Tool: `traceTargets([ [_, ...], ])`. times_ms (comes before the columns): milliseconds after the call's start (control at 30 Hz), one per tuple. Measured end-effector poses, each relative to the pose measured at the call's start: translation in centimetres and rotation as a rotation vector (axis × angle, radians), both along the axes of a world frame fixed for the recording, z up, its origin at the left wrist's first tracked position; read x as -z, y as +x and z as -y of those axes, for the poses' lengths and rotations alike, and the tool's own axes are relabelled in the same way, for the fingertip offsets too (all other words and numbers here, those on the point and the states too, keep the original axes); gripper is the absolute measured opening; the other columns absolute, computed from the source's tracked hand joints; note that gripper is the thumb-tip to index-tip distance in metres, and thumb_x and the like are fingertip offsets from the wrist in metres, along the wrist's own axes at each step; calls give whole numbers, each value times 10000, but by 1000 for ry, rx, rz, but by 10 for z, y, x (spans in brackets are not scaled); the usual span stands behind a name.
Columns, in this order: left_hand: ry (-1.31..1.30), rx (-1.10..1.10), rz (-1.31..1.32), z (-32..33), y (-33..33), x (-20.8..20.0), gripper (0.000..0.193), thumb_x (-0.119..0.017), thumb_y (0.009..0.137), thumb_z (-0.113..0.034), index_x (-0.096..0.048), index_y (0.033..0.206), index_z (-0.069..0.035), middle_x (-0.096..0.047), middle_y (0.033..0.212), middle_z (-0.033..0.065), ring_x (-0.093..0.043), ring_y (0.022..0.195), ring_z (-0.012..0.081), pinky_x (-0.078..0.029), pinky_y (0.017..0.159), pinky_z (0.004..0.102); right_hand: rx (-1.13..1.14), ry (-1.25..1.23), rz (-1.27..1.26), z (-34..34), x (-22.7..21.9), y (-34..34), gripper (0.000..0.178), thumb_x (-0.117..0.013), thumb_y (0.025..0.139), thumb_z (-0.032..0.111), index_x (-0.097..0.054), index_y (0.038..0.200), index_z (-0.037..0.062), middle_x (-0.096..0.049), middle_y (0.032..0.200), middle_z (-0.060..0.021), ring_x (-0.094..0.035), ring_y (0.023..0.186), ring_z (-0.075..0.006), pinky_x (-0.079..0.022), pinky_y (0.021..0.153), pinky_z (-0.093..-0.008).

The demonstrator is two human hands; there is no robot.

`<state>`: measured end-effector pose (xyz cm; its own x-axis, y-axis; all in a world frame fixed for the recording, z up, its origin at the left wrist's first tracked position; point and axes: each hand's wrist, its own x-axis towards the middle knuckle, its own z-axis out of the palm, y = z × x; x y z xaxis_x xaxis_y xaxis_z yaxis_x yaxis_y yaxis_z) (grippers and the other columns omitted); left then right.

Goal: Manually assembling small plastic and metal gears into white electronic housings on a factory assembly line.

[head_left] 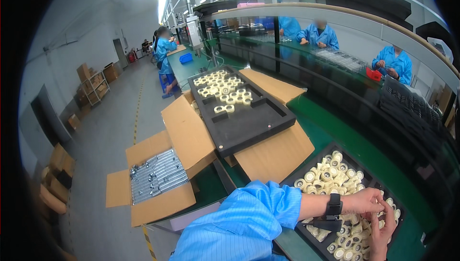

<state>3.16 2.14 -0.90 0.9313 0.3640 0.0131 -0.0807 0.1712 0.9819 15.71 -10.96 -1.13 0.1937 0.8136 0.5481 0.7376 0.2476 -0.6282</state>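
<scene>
while the green bench (335,129) is being partly covered by a black tray (302,170), the left hand (365,201) and right hand (382,230) are being held curled above it, any grip impossible to tell; cream ribbed wheels (327,175) are being contained in the tray.

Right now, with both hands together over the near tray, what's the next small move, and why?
I'd probably turn the right hand slightly outward to expose the grip: it converges with the left hand over the black tray heaped with cream ribbed parts, and I can't tell whether anything sits between them.
</scene>
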Motion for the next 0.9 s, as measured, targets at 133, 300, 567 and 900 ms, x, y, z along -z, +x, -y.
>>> traceTargets([
  [133,2,11,9,-1,1,0,293,-630,913,-254,-511,1087,-50,-595,798,4,-565,644,70,-454,552,217,-13,7,7,-1,0,3,345,-656,849,97,-583,1161,-28,-639,1037,-88,-568,830,-134,-447,684,-258],
  [300,-3,15,27,-3,2,3,289,-631,912,-258,-511,1081,-57,-599,800,3,-566,647,70,-451,555,217,8,47,69,-5,6,8,329,-651,841,86,-590,1141,-36,-643,992,-93,-580,837,-136,-447,680,-259],
  [567,13,-6,61,-4,10,14,321,-659,902,-265,-517,1056,-22,-617,749,41,-592,620,97,-471,520,233,28,-61,84,9,-23,-13,337,-615,931,150,-578,1239,16,-634,1148,-113,-603,896,-176,-483,782,-278],
  [900,80,-11,74,-1,7,9,435,-608,906,-376,-485,1067,8,-624,743,116,-630,590,192,-488,524,273,24,11,-130,7,-1,7,360,-609,943,162,-533,1253,-5,-631,1064,-116,-589,905,-160,-499,778,-269],
])
